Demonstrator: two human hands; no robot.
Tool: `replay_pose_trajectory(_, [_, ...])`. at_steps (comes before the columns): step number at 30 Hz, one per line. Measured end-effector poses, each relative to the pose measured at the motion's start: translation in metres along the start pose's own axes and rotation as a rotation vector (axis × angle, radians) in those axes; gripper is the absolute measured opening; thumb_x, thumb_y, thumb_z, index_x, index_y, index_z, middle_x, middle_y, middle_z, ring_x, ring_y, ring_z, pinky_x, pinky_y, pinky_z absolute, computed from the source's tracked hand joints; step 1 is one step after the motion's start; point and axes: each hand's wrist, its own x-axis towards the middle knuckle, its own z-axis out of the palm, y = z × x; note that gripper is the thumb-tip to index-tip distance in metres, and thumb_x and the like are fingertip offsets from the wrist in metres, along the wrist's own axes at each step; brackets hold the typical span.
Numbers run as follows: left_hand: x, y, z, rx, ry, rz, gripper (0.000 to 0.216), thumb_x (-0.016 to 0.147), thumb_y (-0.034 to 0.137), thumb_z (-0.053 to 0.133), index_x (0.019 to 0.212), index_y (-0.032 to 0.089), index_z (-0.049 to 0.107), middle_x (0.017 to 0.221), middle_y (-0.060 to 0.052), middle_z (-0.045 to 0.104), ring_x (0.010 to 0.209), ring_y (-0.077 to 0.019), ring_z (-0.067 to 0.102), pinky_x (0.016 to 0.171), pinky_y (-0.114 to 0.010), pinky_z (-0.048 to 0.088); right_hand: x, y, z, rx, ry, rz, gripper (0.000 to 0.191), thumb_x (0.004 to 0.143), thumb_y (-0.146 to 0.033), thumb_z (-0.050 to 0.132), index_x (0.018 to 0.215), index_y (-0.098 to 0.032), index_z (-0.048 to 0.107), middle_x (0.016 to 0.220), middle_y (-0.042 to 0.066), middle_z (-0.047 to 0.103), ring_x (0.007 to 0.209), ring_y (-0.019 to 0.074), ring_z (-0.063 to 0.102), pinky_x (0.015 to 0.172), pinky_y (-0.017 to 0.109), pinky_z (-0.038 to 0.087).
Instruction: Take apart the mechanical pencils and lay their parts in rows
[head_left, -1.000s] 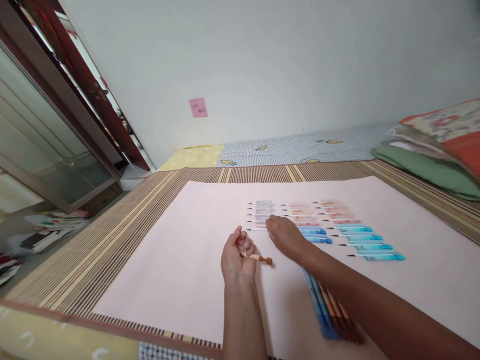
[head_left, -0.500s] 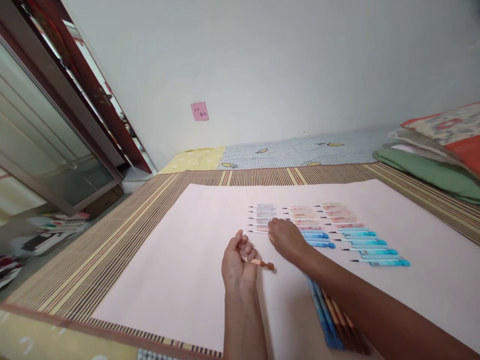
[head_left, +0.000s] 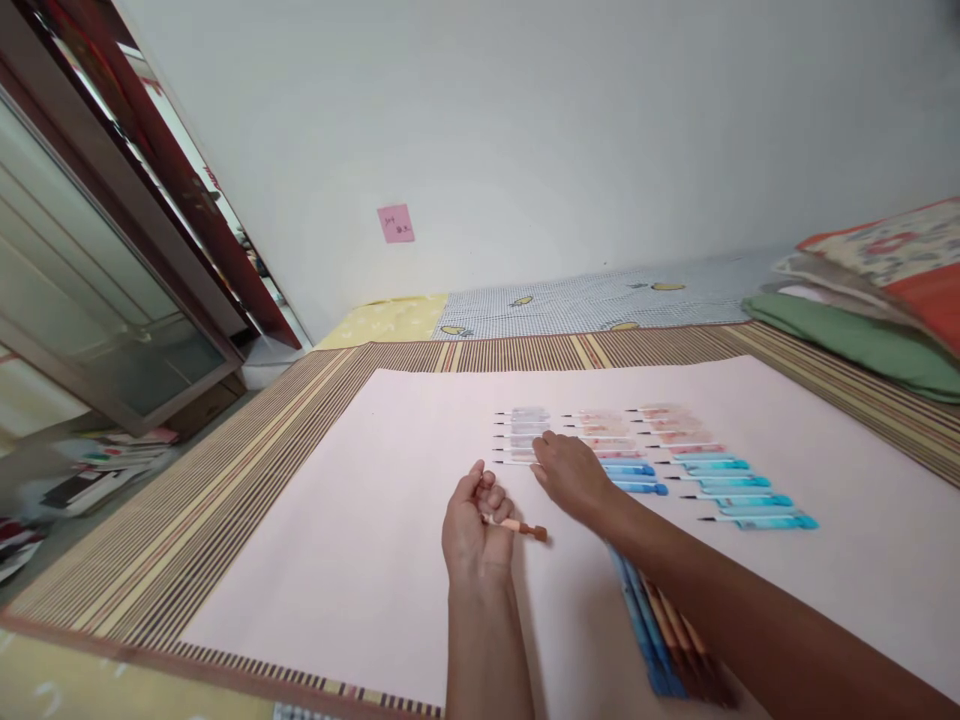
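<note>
My left hand (head_left: 471, 528) is curled shut on an orange pencil (head_left: 517, 525) that sticks out to the right, resting on the pale pink sheet (head_left: 360, 520). My right hand (head_left: 570, 472) lies palm down with its fingertips on a pencil at the near end of the left column of laid-out pencils (head_left: 521, 435); whether it grips that pencil is hidden. Pink and blue pencils (head_left: 712, 480) lie in further rows to the right. A bundle of blue and brown pencils (head_left: 664, 640) lies partly under my right forearm.
The pink sheet lies on a striped woven mat (head_left: 225, 460). Folded bedding and pillows (head_left: 877, 300) are stacked at the right. A glass-doored cabinet (head_left: 97, 270) stands left, with books (head_left: 97, 470) on the floor. A pink sticky note (head_left: 395, 222) is on the wall.
Both hands have stayed almost where they were. The view has shifted slightly; my right fingertips remain at the near end of the left column.
</note>
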Motion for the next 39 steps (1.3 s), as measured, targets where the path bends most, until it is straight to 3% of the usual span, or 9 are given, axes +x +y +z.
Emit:
replay_pose_trajectory(16, [0.0, -0.001, -0.001, 0.002, 0.013, 0.007, 0.009, 0.085, 0.005, 0.057, 0.08, 0.012, 0.056, 0.064, 0.003, 0.05, 0.04, -0.002, 0.032, 0.033, -0.015, 0.023, 0.004, -0.004, 0.003, 0.063, -0.017, 0.021, 0.018, 0.095, -0.013, 0.047, 0.097, -0.013, 0.065, 0.099, 0.013, 0.069, 0.094, 0.0248, 0.065, 0.078, 0.032, 0.039])
replay_pose_trajectory(21, [0.001, -0.002, 0.0, 0.014, 0.024, 0.018, 0.006, 0.085, 0.006, 0.058, 0.083, 0.012, 0.057, 0.065, 0.004, 0.05, 0.04, -0.0023, 0.032, 0.035, -0.015, 0.024, 0.0, -0.004, -0.014, 0.138, -0.011, 0.033, 0.014, 0.093, -0.016, 0.051, 0.09, -0.014, 0.065, 0.095, 0.011, 0.069, 0.087, 0.0216, 0.064, 0.072, 0.03, 0.039])
replay_pose_trajectory(24, [0.003, -0.004, -0.001, 0.019, 0.045, 0.026, 0.006, 0.085, 0.006, 0.058, 0.083, 0.012, 0.058, 0.064, 0.003, 0.049, 0.042, -0.0033, 0.035, 0.036, -0.015, 0.026, -0.014, -0.005, -0.036, 0.459, -0.045, 0.004, 0.017, 0.093, -0.026, 0.054, 0.082, -0.018, 0.066, 0.083, 0.003, 0.069, 0.075, 0.0156, 0.061, 0.065, 0.025, 0.038])
replay_pose_trajectory(27, [0.006, -0.005, -0.002, 0.017, 0.08, 0.046, 0.006, 0.088, 0.01, 0.056, 0.084, 0.011, 0.059, 0.065, 0.002, 0.05, 0.046, -0.005, 0.041, 0.038, -0.015, 0.029, -0.032, -0.007, -0.056, 0.944, -0.231, -0.059, 0.019, 0.088, -0.034, 0.06, 0.085, -0.018, 0.071, 0.07, -0.001, 0.066, 0.065, 0.014, 0.056, 0.059, 0.024, 0.036])
replay_pose_trajectory(29, [0.007, -0.006, -0.003, 0.006, 0.086, 0.058, 0.008, 0.09, 0.015, 0.055, 0.086, 0.011, 0.06, 0.067, 0.0, 0.051, 0.047, -0.006, 0.043, 0.039, -0.016, 0.031, -0.044, -0.01, -0.063, 1.044, -0.313, -0.07, 0.016, 0.08, -0.031, 0.067, 0.089, -0.019, 0.073, 0.068, -0.002, 0.064, 0.062, 0.0129, 0.052, 0.056, 0.023, 0.033])
replay_pose_trajectory(32, [0.005, -0.01, -0.003, -0.02, 0.05, 0.037, 0.013, 0.093, 0.021, 0.054, 0.088, 0.011, 0.061, 0.069, -0.001, 0.052, 0.048, -0.0066, 0.043, 0.039, -0.016, 0.032, -0.056, -0.016, -0.065, 1.009, -0.262, -0.066, 0.013, 0.074, -0.019, 0.068, 0.086, -0.02, 0.073, 0.069, -0.004, 0.064, 0.063, 0.0118, 0.05, 0.058, 0.023, 0.032])
replay_pose_trajectory(35, [0.002, -0.012, -0.001, -0.005, 0.047, 0.012, 0.017, 0.094, 0.025, 0.054, 0.088, 0.012, 0.062, 0.071, -0.002, 0.054, 0.052, -0.0079, 0.048, 0.042, -0.017, 0.038, -0.061, -0.018, -0.061, 0.934, -0.186, -0.074, 0.009, 0.078, -0.015, 0.062, 0.08, -0.02, 0.069, 0.069, -0.004, 0.062, 0.064, 0.0118, 0.05, 0.06, 0.023, 0.032])
replay_pose_trajectory(39, [-0.002, -0.008, 0.001, 0.072, 0.146, 0.051, 0.023, 0.096, 0.034, 0.054, 0.093, 0.014, 0.064, 0.097, -0.011, 0.065, 0.084, -0.0163, 0.066, 0.065, -0.024, 0.056, -0.059, -0.006, -0.049, 0.772, -0.12, -0.039, 0.009, 0.082, -0.013, 0.06, 0.078, -0.019, 0.064, 0.075, -0.002, 0.063, 0.07, 0.0132, 0.053, 0.063, 0.024, 0.033])
